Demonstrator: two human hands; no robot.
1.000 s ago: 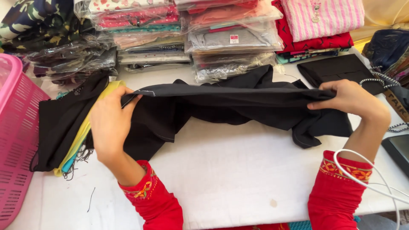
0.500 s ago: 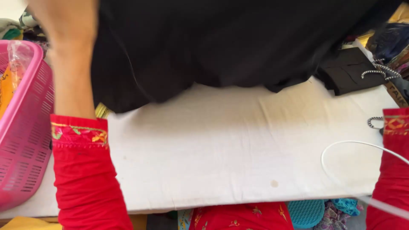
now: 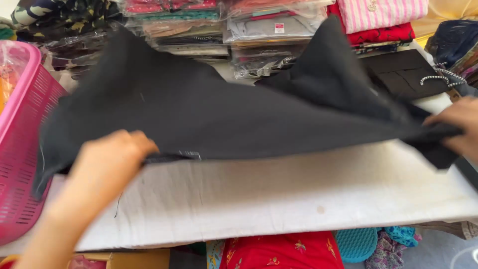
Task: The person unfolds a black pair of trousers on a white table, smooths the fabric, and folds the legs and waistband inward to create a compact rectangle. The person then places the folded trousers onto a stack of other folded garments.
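Observation:
A large black cloth [image 3: 224, 114] is stretched out in the air just above a white padded table [image 3: 298, 194]. My left hand [image 3: 112, 159] grips its near edge on the left side. My right hand [image 3: 458, 127] grips the bunched right end at the frame's right edge. The cloth billows between the two hands, with two raised peaks toward the back, and hides most of the table's far half.
A pink plastic basket [image 3: 20, 149] stands at the table's left end. Stacks of folded, plastic-wrapped garments [image 3: 269, 30] line the back. A black bag with a striped cord handle [image 3: 408, 72] lies at the back right. Red fabric [image 3: 284, 251] shows below the table's front edge.
The cloth was lifted high close to the camera and has now come back down, spread wide and flatter over the table. Both hands have lowered with it and moved apart.

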